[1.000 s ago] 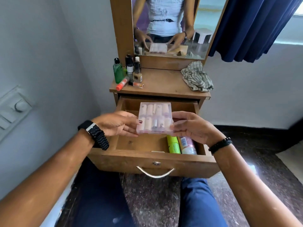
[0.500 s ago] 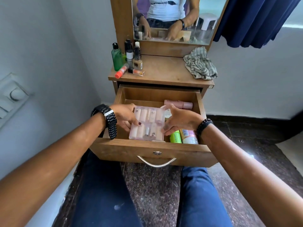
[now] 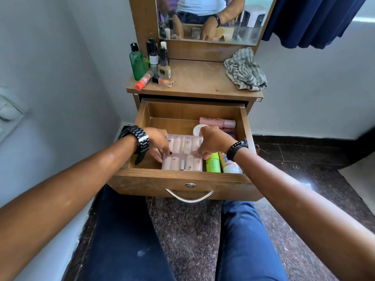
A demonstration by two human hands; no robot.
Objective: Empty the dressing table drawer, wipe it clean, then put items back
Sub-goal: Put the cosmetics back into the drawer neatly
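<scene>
While both arms reach forward from the bottom of the view, the wooden dressing table (image 3: pixel 203 78) stands against the pale wall with its mirror (image 3: pixel 211 21) above and a dark blue curtain (image 3: pixel 316 19) hanging to the right. Its drawer (image 3: pixel 182 180) is pulled fully out over the person's lap, the curved metal handle (image 3: pixel 189 196) facing the camera. On the table top a crumpled striped cloth (image 3: pixel 244 71) lies at the right rear, and a cluster of bottles, among them a green bottle (image 3: pixel 137 61), stands at the left rear with an orange-capped tube (image 3: pixel 143 81) lying just in front. Inside the drawer a clear plastic case (image 3: pixel 183 154) filled with two rows of pale pink tubes sits low near the front wall, left of centre. The left hand (image 3: pixel 157 144), a black watch on its wrist, grips the case's left edge with curled fingers, and the right hand (image 3: pixel 213 141), wearing a black beaded bracelet, grips its right edge the same way; each grip is closed on the case. Just beside the case to the right lie a lime-green tube (image 3: pixel 213 164) and a white tube (image 3: pixel 231 166), with a pink bottle (image 3: pixel 218 122) along the back right and a round white lid (image 3: pixel 197 129) partly hidden behind the right hand.
</scene>
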